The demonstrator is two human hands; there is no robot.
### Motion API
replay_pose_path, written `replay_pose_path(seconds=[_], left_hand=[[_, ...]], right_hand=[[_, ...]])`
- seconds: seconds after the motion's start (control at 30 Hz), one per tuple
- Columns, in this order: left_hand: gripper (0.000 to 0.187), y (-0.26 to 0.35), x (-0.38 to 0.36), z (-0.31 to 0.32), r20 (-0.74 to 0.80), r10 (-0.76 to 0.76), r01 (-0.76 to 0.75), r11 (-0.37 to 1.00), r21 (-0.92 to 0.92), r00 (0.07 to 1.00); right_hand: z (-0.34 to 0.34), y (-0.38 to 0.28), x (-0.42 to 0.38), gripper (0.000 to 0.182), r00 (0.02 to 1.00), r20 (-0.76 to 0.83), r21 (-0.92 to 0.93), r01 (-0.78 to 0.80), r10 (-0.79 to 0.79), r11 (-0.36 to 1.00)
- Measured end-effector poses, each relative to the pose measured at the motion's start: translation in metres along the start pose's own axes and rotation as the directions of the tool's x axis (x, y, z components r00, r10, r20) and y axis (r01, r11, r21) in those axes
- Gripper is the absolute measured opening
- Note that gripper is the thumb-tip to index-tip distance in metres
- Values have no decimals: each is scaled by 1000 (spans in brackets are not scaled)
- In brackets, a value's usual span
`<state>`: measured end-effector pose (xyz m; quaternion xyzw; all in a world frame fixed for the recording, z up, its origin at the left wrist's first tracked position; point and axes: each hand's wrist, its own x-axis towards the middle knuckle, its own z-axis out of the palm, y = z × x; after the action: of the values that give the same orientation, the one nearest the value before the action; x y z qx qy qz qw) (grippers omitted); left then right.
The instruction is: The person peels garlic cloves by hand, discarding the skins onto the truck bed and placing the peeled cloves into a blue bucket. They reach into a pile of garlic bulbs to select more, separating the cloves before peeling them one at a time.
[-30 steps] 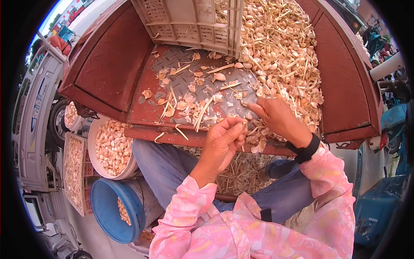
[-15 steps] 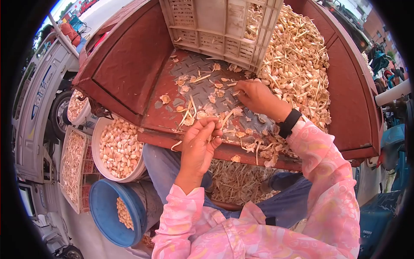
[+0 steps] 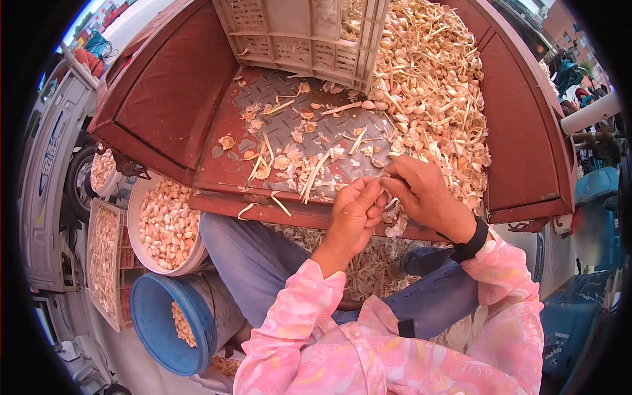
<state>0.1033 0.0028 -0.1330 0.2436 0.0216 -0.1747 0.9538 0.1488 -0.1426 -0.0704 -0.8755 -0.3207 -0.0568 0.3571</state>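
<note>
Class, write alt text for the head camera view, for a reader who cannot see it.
A person in pink sleeves brings the left hand and right hand together on a small piece of garlic, over a red metal tray strewn with garlic skins and stems. A white bucket of peeled cloves stands to the left.

Outdoors in bright daylight: a rust-red metal truck bed (image 3: 178,99) with checker-plate floor, a white vehicle (image 3: 46,178) at left, a blue scooter (image 3: 592,197) at right, pale pavement (image 3: 131,362) near left
</note>
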Motion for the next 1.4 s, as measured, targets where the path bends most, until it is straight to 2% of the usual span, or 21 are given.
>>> replay_pose_path(seconds=[0.07,0.17,0.2,0.3,0.43,0.6,0.67,0.77,0.8,0.9,0.93,0.97,1.03,1.07,1.1,1.13,1.17,1.23,1.3,1.37,1.4], left_hand=[[17,0,-5,7,21,-17,16,1000,19,1000],[19,5,-7,9,-4,-36,35,999,-26,999],[20,8,-9,5,-18,-54,53,997,-54,998],[25,23,-13,-4,-47,-93,88,992,-95,995],[25,38,-14,-13,-97,-146,122,970,-211,985],[22,48,-13,-24,-133,-155,120,964,-239,979],[26,51,-13,-25,-151,-119,93,982,-167,981],[30,50,-11,-30,-145,-81,61,989,-136,986],[31,48,-10,-30,-137,-72,53,989,-140,988],[35,38,-2,-24,-149,-124,79,957,-278,981],[34,35,2,-13,-179,-163,104,949,-299,970],[34,27,6,-17,-140,-183,120,920,-373,973],[33,16,15,-21,-50,-214,161,850,-501,976],[32,14,15,-23,-20,-263,205,794,-572,965],[31,21,11,-22,4,-232,192,794,-577,973],[30,31,2,-25,20,-200,173,794,-583,980],[29,44,-8,-29,31,-171,156,795,-586,985],[31,90,-39,-28,-55,28,-53,853,-519,998],[32,140,-73,-50,-133,294,-321,898,-301,947],[30,191,-111,-89,-257,550,-555,830,61,795],[31,217,-136,-121,-293,613,-574,790,217,733]], right_hand=[[-1,4,4,25,970,46,244,-241,237,939],[3,10,5,27,935,202,306,-342,290,889],[2,19,6,22,923,298,190,-308,244,932],[-2,23,10,16,921,386,-142,121,-57,983],[12,32,77,9,946,325,-143,29,20,989],[59,74,131,10,968,224,-328,183,-111,927],[75,86,138,12,959,211,-418,261,-187,870],[64,79,139,10,935,345,-477,252,-85,842],[57,80,132,8,942,329,-416,206,-65,886],[18,29,106,8,930,366,57,-2,-19,998],[11,22,96,11,863,465,110,165,-197,980],[6,14,86,10,795,538,202,202,-280,958],[-5,13,71,15,870,436,119,197,-230,973],[-12,18,66,14,947,309,35,83,-90,996],[-20,28,61,13,985,170,-27,-34,38,999],[-26,42,56,12,983,161,-148,-60,84,987],[-24,51,49,11,978,200,-217,-15,59,976],[-17,61,31,9,963,267,-344,63,33,937],[-5,65,22,8,967,255,-399,86,21,913],[3,64,23,7,971,235,-474,69,51,878],[6,67,23,8,971,229,-502,54,73,863]])
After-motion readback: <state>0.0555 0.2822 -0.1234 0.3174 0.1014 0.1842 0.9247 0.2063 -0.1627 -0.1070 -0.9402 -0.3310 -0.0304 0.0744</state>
